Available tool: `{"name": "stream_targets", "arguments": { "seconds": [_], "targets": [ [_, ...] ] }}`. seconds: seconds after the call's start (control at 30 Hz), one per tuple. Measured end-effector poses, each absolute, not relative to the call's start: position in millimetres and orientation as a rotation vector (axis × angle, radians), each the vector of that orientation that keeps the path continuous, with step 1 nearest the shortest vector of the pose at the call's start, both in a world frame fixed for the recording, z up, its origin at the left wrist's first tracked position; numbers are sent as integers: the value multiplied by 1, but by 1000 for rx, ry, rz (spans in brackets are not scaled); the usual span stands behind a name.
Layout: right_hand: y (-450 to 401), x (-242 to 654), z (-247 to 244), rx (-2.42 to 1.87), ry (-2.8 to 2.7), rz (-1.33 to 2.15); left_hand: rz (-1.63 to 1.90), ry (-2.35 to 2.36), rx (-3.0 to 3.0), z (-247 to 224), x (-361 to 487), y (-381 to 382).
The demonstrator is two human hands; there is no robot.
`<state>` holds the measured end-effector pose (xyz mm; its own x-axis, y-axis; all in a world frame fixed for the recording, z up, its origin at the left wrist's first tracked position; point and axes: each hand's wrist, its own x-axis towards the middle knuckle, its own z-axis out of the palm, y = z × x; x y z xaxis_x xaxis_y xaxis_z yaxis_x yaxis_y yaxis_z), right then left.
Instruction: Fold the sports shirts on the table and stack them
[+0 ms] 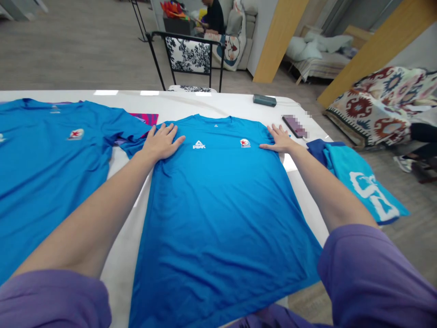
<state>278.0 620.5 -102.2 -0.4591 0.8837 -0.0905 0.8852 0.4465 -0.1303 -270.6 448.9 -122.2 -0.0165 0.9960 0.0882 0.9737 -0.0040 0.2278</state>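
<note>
A blue T-shirt lies spread face up, its neckline toward the far side and its hem toward me. White lettering and a round red-star badge show on its chest. My left hand rests flat on its left shoulder, fingers spread. On the opposite shoulder lies my right hand, also with fingers apart and palm down. Neither hand grips the cloth. Another blue T-shirt with a similar badge is laid out at the left, its sleeve reaching close to my left hand.
The white table carries a dark case and a phone near its far right corner. A folded turquoise garment hangs over the right edge. Pink cloth peeks out at left. Beyond stand a chair and a seated person.
</note>
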Motion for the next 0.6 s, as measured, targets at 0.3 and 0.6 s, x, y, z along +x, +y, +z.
{"name": "stream_targets", "arguments": {
  "seconds": [0.3,0.6],
  "targets": [
    [283,321,-97,1578,2923,-197,430,1778,2316,-118,-180,127],
    [133,359,-133,1748,2807,-88,494,1795,2331,-124,-157,16]
  ]
}}
